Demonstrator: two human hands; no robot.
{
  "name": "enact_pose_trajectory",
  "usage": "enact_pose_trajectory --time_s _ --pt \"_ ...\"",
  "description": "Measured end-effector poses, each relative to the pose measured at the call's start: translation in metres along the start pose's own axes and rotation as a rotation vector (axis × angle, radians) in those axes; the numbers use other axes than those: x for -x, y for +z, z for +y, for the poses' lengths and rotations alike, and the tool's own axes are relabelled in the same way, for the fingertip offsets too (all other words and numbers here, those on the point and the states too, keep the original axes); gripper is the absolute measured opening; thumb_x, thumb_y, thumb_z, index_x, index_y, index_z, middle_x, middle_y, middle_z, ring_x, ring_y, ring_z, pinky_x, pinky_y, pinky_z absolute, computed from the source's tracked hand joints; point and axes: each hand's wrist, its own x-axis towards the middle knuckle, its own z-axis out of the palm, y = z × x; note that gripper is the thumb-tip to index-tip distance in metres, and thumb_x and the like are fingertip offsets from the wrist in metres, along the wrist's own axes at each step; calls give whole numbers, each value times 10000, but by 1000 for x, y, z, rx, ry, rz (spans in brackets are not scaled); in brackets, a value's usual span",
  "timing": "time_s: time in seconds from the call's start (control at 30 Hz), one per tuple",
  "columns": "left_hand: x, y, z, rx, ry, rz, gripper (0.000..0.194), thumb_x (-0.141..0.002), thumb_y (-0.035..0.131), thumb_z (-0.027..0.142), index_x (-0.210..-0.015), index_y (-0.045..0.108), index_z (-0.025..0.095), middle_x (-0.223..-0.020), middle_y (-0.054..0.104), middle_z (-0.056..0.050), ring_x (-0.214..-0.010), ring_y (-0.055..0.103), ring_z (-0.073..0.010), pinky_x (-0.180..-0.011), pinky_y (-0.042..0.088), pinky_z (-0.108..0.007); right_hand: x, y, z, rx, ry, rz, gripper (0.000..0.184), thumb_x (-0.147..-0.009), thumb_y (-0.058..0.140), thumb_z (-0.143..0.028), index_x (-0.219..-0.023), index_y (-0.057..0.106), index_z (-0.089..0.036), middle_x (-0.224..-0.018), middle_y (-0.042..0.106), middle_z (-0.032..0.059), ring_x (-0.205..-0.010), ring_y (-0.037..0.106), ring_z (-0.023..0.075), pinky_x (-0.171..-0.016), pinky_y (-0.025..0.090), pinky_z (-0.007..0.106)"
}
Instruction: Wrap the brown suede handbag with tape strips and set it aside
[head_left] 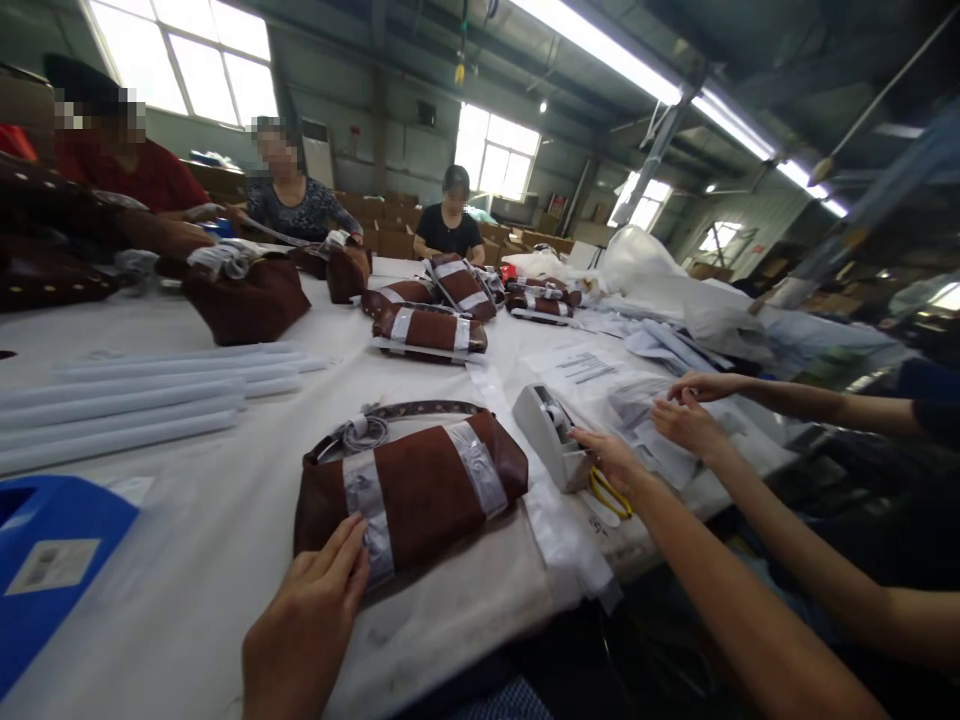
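A brown handbag [420,495] lies in front of me, with two strips of clear tape or plastic film wrapped across it. Its studded strap [427,408] runs along the far side. My left hand [311,605] rests on the bag's near left part, fingers extended and laid over the left strip. To the right of the bag stands a white tape dispenser [551,440]. At its near right edge are the outstretched fingers of my right hand [615,465]; whether they touch tape is unclear. Yellow-handled scissors [609,495] lie under that hand.
A co-worker's hands [690,410] handle clear plastic at the right. More wrapped brown bags [431,330] lie farther back. Rolled white paper tubes [120,410] and a blue box [56,560] are on the left. Several people sit across the table [247,540].
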Motion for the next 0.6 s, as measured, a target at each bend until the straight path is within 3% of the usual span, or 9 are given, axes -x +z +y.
enact_pose_trajectory --time_s 0.17,0.27,0.47,0.6 --pt "0 0 -2 114 -8 12 454 -997 296 283 -1306 629 281 -1307 670 -21 -994 665 -240 -928 547 -419 7 -4 -22 -217 -59 127 343 -544 869 -434 -756 751 -191 -1178 718 83 -1061 681 237 -844 584 303" --pt "1 1 -3 126 -1 -4 462 -996 286 264 -1302 632 275 -1330 655 -24 -1012 660 -242 -951 542 -438 27 -12 -33 -296 -90 154 344 -544 889 -431 -773 762 -208 -1237 695 69 -1152 646 248 -927 577 322" --pt "6 6 -8 92 45 -34 515 -989 236 184 -1283 651 263 -1405 597 -17 -1106 641 -251 -995 529 -486 78 -28 -11 -396 102 93 375 -584 909 -404 -854 781 -176 -1025 755 90 -933 724 221 -809 633 290" --pt "8 10 -10 128 54 -43 529 -982 236 154 -1250 673 284 -1413 590 -13 -1161 630 -256 -1009 523 -489 87 -32 18 -325 156 62 391 -593 903 -418 -875 779 -177 -898 767 80 -730 729 187 -696 647 294"
